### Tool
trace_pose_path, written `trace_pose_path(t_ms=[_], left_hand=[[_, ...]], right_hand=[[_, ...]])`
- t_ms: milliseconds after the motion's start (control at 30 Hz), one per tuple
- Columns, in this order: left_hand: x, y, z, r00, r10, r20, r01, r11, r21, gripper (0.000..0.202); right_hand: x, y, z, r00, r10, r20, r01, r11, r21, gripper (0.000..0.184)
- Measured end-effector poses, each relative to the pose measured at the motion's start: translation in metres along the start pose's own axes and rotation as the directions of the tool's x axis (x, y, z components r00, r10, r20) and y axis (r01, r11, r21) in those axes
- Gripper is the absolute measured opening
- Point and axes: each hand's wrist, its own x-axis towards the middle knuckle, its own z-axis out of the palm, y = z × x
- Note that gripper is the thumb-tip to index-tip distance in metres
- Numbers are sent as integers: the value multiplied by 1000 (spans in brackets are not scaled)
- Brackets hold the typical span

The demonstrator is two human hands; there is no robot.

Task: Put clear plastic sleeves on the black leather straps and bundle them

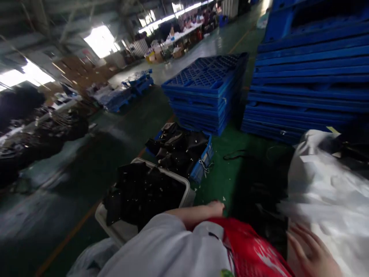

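Observation:
My left hand (216,209) is low in the middle, in front of my body and above the green floor. Its fingers are turned away and blurred, so their state is unclear. Just left of that arm stands a whitish bin (187,188) heaped with black pieces (144,188) dotted with small bright spots. At the lower right, my right hand (313,250) has its fingers spread against or just beside a large white sack (323,184); whether it touches is uncertain. Red cloth (248,246) with white lettering hangs at my front.
Beyond the bin is a blue crate (201,159) of similar black goods. Stacked blue pallets (198,96) stand ahead, and a taller pallet stack (308,84) is on the right. A dark cord (235,154) lies on the floor. Black piles (57,130) are at left.

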Motion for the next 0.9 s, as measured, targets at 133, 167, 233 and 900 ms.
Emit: trace_pose_path(t_ms=[133,167,233,900], left_hand=[[3,-62,-42,988,-121,-92,107,984,-140,40],[6,-73,-50,984,-147,-101,129,978,-166,43],[13,-90,-63,977,-185,-102,160,963,-216,46],[231,-116,-303,760,-650,2,331,385,-861,28]], right_hand=[[64,-50,29,950,-110,293,105,994,31,42],[83,-61,36,928,-124,352,123,992,25,40],[123,-80,47,887,-147,437,160,987,8,37],[724,-29,202,572,-328,751,456,889,41,45]])
